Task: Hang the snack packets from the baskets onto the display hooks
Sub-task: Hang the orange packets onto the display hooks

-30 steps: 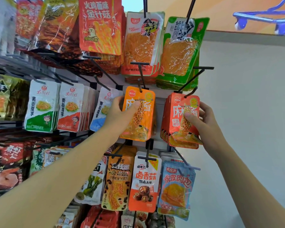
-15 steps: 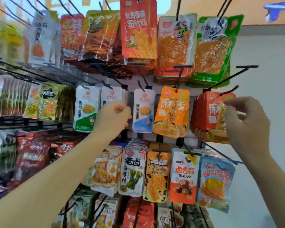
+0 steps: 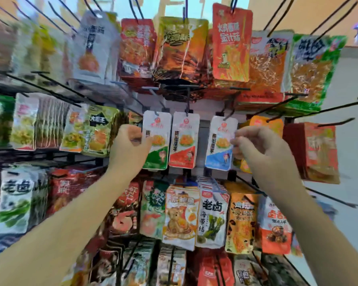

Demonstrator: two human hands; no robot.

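Observation:
Snack packets hang in rows on black display hooks (image 3: 335, 123). In the middle row hang a white-and-green packet (image 3: 157, 145), a white-and-red packet (image 3: 184, 141) and a white-and-blue packet (image 3: 220, 143). My left hand (image 3: 128, 147) is raised with its fingers curled, and its thumb and fingers pinch the left edge of the white-and-green packet. My right hand (image 3: 258, 147) is curled too, its fingertips pinching the right edge of the white-and-blue packet. The frame is blurred. No basket is in view.
Orange packets (image 3: 262, 126) and a thick stack of red packets (image 3: 318, 149) hang to the right of my right hand. Long bare hook ends (image 3: 329, 197) jut out at the right. More rows of packets fill the rack above, below and to the left.
The view has swung left along the rack. Both hands left the orange and red packets and moved left to the white packets in the same row.

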